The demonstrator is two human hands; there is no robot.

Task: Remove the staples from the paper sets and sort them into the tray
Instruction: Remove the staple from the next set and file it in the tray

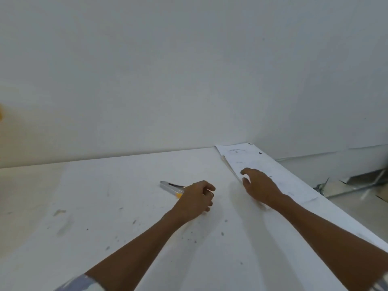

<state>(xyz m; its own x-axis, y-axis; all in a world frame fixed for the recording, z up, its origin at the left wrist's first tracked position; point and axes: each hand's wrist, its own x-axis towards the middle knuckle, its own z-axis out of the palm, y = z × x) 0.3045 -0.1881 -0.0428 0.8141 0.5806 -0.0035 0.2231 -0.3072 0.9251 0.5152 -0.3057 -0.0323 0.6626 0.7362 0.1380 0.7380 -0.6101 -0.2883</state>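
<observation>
lying under right hand (261, 186) fingertips (246, 170) — paper stack (238, 157); left hand (195, 199) grips staple remover (170, 186)

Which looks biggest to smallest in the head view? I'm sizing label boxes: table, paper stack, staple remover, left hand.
1. table
2. paper stack
3. left hand
4. staple remover, smallest as it shows; its near end is hidden under that hand, so its full size is unsure.

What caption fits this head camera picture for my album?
Left hand grips a staple remover on the white table; right hand touches the paper stack.
</observation>
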